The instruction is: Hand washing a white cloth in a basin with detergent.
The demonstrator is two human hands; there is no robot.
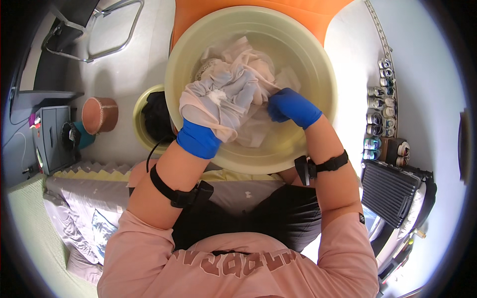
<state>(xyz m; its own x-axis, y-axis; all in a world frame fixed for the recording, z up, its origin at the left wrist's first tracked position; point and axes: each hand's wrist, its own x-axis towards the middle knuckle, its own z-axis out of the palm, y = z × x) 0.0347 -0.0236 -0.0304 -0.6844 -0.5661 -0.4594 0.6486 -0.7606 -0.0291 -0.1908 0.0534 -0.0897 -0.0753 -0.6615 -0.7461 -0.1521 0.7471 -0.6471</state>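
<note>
A wet, pale pink and whitish garment (233,89) is bunched up in a large pale yellow basin (318,59) with water in it. Blue gloves cover both hands. Cloth drapes over my left hand (198,139), so only the gloved wrist and the back of the hand show and its fingers are hidden. To the right, my right hand (294,108) is closed, gripping an edge of the garment that stretches toward it. White suds (216,96) lie on top of the bunched cloth. Part of the fabric lies lower, in the water.
The basin stands against an orange surface (198,14). Left of it is a smaller yellow tub (139,116) holding dark cloth (157,116). Farther left are a brown bucket (99,115) and a metal-framed chair (134,25). Shoes (380,104) line the right wall near a black suitcase (390,191).
</note>
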